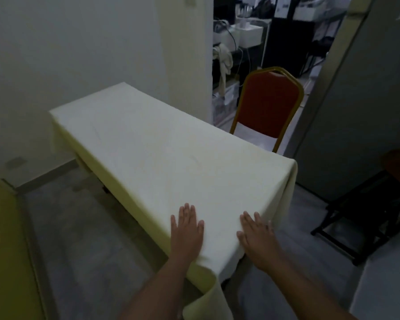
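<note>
A long table covered by a pale cream tablecloth (153, 148) runs from the near right to the far left. Both of my hands lie flat on the cloth at the table's near corner. My left hand (187, 229) rests palm down with its fingers straight and spread. To its right, my right hand (256, 236) lies near the corner, fingers straight too. The cloth hangs over the near edge, and a fold of it drapes down between my forearms.
A red chair with a gold frame (267, 105) stands at the table's far right side by an open doorway into a cluttered room. A dark folding stand (365, 218) sits on the floor at right. A yellow-green surface (7, 255) fills the lower left.
</note>
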Demonstrator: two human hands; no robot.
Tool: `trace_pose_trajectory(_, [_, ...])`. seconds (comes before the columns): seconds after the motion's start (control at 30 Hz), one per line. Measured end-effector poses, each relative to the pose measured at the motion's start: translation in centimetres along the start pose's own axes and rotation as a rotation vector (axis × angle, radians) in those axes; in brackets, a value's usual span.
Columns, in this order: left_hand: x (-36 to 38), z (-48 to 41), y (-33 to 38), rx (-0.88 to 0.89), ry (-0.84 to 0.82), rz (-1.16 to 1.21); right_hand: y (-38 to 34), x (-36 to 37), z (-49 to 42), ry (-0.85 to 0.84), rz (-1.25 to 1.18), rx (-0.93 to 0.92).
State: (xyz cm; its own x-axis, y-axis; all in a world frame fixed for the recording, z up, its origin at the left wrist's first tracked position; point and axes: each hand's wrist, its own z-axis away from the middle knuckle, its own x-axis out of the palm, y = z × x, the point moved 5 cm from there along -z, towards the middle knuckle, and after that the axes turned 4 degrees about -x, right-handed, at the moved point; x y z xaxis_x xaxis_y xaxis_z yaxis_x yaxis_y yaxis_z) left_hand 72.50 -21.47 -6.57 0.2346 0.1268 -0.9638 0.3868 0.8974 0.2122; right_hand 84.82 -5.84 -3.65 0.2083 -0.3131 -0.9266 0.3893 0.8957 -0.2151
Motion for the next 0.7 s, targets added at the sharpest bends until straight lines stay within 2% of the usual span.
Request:
trace_pose_trajectory(0.17, [0.3, 0.9, 1.1, -0.146, 0.020, 0.002, 1.3, -0.2, -0.5, 0.034, -0.010, -0.133])
trace_pose_trajectory(0.37, [1.0, -1.7, 5.7, -0.417, 0.102, 0.176, 4.5, -0.4, -1.7, 0.101, 0.008, -0.280])
trace_pose_trajectory(0.7, [2.0, -6.8, 12.4, -0.399, 0.080, 0.103, 14.1, -5.3, -9.1, 0.108, 0.037, -0.267])
